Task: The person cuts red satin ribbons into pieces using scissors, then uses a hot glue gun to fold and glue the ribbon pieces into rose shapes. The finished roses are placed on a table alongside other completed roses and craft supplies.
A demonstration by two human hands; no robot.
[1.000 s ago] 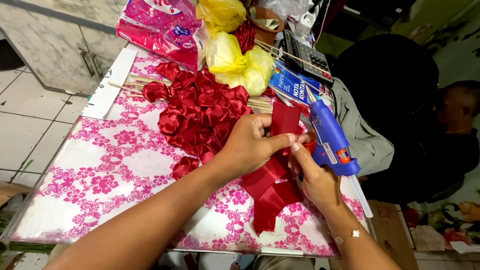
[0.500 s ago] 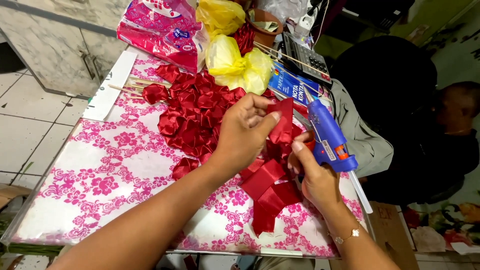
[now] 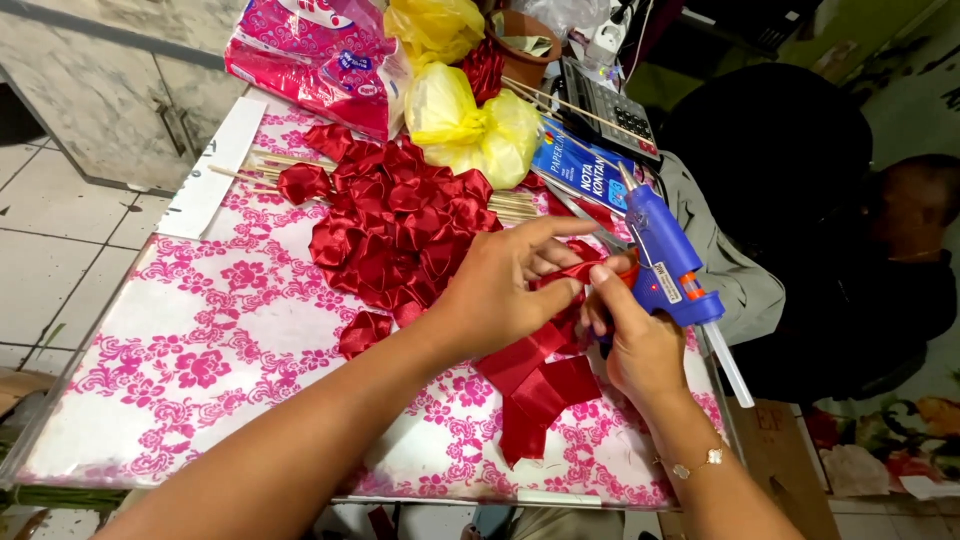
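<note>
Here, both hands pinch a red ribbon point(image 3: 545, 375).
Left hand point(image 3: 500, 290) and right hand point(image 3: 640, 345) close on it; blue booklet point(image 3: 580, 165) beyond, pink package point(image 3: 320, 60) farther left.

Ribbon point(image 3: 540, 375) was glossy red satin cloth, as were the roses point(image 3: 400, 230). Glue gun point(image 3: 665, 265) was smooth blue plastic. Worktop point(image 3: 200, 360) cover was shiny printed film. Bags point(image 3: 470, 125) were thin yellow plastic; skewers point(image 3: 255, 160) bare wood.

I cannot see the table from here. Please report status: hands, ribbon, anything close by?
Left hand and right hand both pinching the red ribbon. Ribbon tails lie on the floral table cover. Blue glue gun right beside the right hand; ribbon roses behind.
</note>
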